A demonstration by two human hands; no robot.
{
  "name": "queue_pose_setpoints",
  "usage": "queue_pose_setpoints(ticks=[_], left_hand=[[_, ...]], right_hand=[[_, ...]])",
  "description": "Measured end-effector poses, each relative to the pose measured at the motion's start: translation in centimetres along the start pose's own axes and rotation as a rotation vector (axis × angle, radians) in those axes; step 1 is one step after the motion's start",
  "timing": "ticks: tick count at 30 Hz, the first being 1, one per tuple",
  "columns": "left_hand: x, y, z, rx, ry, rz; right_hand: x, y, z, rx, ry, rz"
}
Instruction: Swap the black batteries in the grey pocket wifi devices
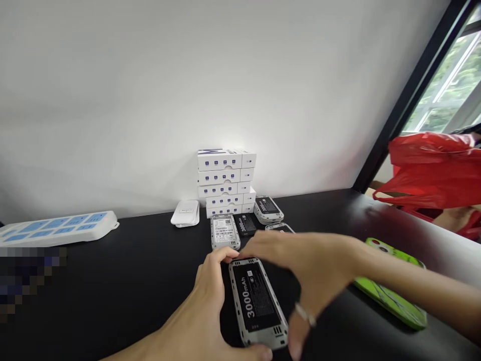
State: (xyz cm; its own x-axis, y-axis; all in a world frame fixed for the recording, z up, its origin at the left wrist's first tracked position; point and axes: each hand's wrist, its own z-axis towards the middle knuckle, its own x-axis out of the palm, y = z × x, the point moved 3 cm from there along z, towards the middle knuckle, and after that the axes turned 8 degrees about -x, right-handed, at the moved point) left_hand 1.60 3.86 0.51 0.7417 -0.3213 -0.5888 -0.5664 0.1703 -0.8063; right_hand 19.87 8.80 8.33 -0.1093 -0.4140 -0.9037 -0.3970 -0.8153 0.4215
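Holding a small gray device [257, 303] from both sides, the two hands meet low over the black table [131, 281]. The device lies on its front with its back cover off, so a black battery marked 3000mAh shows inside it. The left hand [205, 311] is curled around the left edge of the device, with the thumb at its top corner and the palm along its side. The right hand [300, 271] reaches in from the right and arches over the top end, fingers bent and spread, touching the device near its far edge; a ring sits on one finger. Both hands are closed loosely on the device, not flat. Just behind the hands lie more of the same devices: one with a white label [224, 232], a loose black battery [247, 224] next to it, and another open device [268, 209] a bit farther back and to the right. Behind those stands a stack of small white boxes [225, 183] against the white wall. A white cover [185, 213] rests left of the stack. Far to the left lies a white and blue power strip [56, 228]. To the right of the hands, under the right arm, lies a bright green phone case [391, 288]. Farther right sits a red plastic bag [432, 170] by the window.
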Motion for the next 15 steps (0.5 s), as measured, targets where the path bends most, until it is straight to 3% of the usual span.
queue_pose_setpoints(ticks=[3,6,9,15], left_hand=[[-0.1,0.5,0.3,0.014,-0.034,-0.034],[-0.1,1.0,0.4,0.044,-0.048,-0.055],[0.0,1.1,0.3,0.089,-0.037,-0.069],[-0.6,0.2,0.4,0.068,-0.114,0.081]], right_hand=[[2.3,1.2,-0.4,-0.037,-0.020,-0.077],[3.1,0.6,-0.4,-0.063,-0.044,-0.049],[2.1,-0.8,-1.2,-0.031,-0.071,0.029],[-1.1,-4.9,-5.7,0.254,-0.175,-0.064]])
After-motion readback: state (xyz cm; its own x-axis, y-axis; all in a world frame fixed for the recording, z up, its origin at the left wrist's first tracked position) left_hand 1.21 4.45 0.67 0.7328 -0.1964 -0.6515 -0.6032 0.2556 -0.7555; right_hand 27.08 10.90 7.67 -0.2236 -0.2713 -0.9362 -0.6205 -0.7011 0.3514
